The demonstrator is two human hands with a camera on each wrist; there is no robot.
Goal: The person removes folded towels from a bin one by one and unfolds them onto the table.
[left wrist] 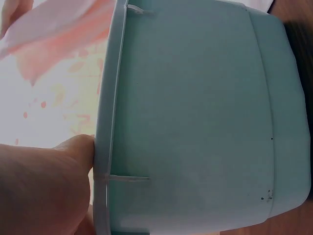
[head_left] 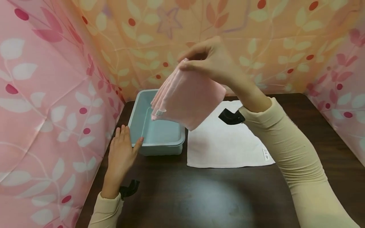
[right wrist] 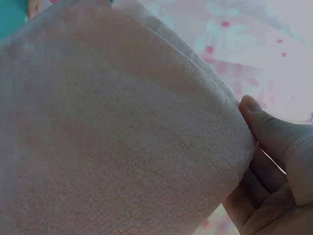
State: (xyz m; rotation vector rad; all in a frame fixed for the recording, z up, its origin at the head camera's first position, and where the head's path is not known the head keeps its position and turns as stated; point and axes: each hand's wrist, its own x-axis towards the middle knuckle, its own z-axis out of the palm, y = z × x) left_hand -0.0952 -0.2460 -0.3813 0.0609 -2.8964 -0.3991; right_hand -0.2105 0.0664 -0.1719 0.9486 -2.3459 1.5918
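Observation:
A folded pink towel (head_left: 194,98) hangs in the air over the right part of the pale blue plastic basin (head_left: 161,150). My right hand (head_left: 214,61) pinches its top corner between thumb and fingers. In the right wrist view the terry face of the towel (right wrist: 127,127) fills most of the picture, with the thumb (right wrist: 266,120) at its edge. A small white label shows at its lower left corner. My left hand (head_left: 122,152) rests at the basin's front left corner, fingers straight along the left side and thumb at the front rim.
A white towel (head_left: 216,145) lies spread flat on the dark wood table (head_left: 171,190), right of the basin, with a label at its front right corner. Patterned cloth hangs behind the table and along both sides.

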